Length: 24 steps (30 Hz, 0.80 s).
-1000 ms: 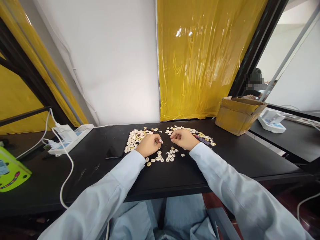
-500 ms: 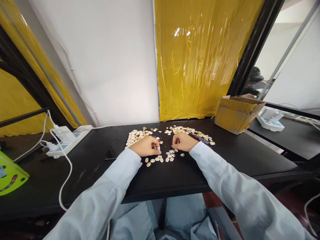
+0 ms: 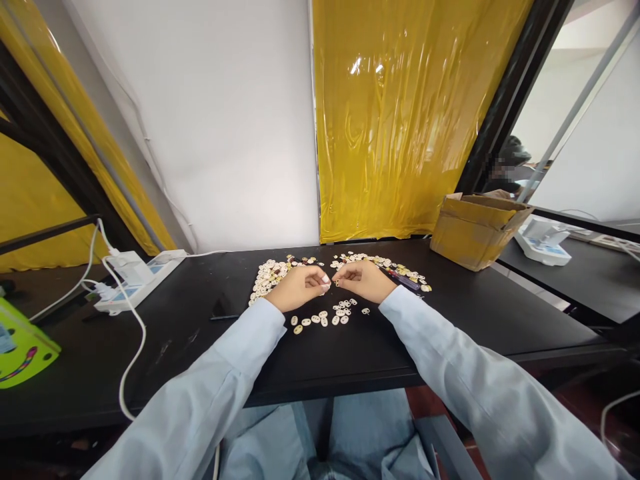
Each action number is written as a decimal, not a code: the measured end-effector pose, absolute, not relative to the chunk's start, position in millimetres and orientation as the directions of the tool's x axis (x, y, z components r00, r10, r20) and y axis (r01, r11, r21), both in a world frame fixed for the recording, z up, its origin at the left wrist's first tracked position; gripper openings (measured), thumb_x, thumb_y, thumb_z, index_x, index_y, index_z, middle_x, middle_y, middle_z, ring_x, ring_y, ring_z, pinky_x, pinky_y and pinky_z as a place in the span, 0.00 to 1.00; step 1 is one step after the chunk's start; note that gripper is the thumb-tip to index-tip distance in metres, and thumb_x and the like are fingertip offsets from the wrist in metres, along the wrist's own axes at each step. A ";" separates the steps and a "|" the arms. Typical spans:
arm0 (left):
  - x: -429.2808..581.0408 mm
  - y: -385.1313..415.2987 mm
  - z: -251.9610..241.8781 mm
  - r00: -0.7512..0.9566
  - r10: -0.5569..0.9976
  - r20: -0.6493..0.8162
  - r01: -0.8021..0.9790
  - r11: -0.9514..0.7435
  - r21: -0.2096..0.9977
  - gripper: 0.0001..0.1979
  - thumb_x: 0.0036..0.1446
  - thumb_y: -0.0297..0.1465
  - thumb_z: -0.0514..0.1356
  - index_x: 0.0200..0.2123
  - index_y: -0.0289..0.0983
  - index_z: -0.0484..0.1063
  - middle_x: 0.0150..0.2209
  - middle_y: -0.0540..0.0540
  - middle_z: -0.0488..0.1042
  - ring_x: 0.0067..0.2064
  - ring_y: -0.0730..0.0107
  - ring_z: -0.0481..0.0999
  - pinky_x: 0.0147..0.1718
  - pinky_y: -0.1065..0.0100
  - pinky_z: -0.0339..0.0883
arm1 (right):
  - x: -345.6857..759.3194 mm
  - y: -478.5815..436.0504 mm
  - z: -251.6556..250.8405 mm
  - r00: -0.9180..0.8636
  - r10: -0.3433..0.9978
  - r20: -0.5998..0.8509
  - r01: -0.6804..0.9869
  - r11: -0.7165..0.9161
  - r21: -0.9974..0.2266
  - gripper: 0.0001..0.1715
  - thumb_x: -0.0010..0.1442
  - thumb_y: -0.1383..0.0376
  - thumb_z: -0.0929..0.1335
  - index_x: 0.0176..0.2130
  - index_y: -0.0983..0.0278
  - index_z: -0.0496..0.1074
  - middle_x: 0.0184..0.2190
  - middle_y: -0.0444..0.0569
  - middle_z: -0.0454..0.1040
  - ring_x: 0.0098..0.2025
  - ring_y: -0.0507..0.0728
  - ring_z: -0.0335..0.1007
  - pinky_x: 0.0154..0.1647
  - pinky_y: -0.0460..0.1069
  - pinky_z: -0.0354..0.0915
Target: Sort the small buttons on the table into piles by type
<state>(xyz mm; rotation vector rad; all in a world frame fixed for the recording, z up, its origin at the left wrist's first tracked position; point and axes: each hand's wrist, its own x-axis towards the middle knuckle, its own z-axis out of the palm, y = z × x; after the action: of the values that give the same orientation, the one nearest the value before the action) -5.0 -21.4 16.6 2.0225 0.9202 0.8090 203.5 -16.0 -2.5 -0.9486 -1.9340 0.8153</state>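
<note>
Head cam — L fingers (image 3: pixel 316 291), R fingers (image 3: pixel 346 272) closer together vs earlier — each pinching pale pc (image 3: pixel 337 283).

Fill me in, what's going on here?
A person's left hand and right hand nearly meet above a black table, fingertips drawn together. What they pinch is too small to make out. One heap of small pale oval pieces lies beside the left hand, another lies beyond the right, and loose ones lie nearer the person.
</note>
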 end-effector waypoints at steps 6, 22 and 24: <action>0.6 -20.2 14.2 0.464 0.868 0.176 0.120 -0.259 0.958 0.14 0.48 0.35 0.67 0.34 0.32 0.73 0.31 0.43 0.78 0.32 0.68 0.77 0.33 0.67 0.71 | 197.8 -24.2 4.4 -0.319 0.867 0.384 0.274 0.472 -0.838 0.09 0.48 0.67 0.70 0.34 0.66 0.72 0.24 0.45 0.74 0.27 0.52 0.70 0.32 0.48 0.67; 9.8 -18.4 6.8 0.367 0.916 0.162 0.069 -0.200 0.977 0.10 0.50 0.32 0.65 0.35 0.31 0.73 0.28 0.46 0.76 0.30 0.71 0.76 0.34 0.68 0.72 | 191.1 -22.3 -3.2 -0.270 0.853 0.446 0.254 0.510 -0.822 0.08 0.49 0.70 0.68 0.33 0.64 0.67 0.26 0.44 0.71 0.27 0.51 0.68 0.31 0.48 0.65; 11.4 -19.3 6.2 0.382 0.911 0.154 0.099 -0.206 0.973 0.10 0.51 0.32 0.65 0.35 0.32 0.72 0.27 0.47 0.75 0.30 0.71 0.76 0.32 0.68 0.72 | 190.5 -21.9 -4.2 -0.264 0.853 0.450 0.249 0.511 -0.823 0.07 0.49 0.70 0.68 0.32 0.65 0.67 0.26 0.44 0.71 0.28 0.51 0.68 0.31 0.47 0.65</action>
<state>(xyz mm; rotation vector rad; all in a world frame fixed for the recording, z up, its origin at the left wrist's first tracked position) 11.4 -19.3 6.2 1.6018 0.9211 0.9779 190.5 -21.9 -4.2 -0.9250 -1.7821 0.7788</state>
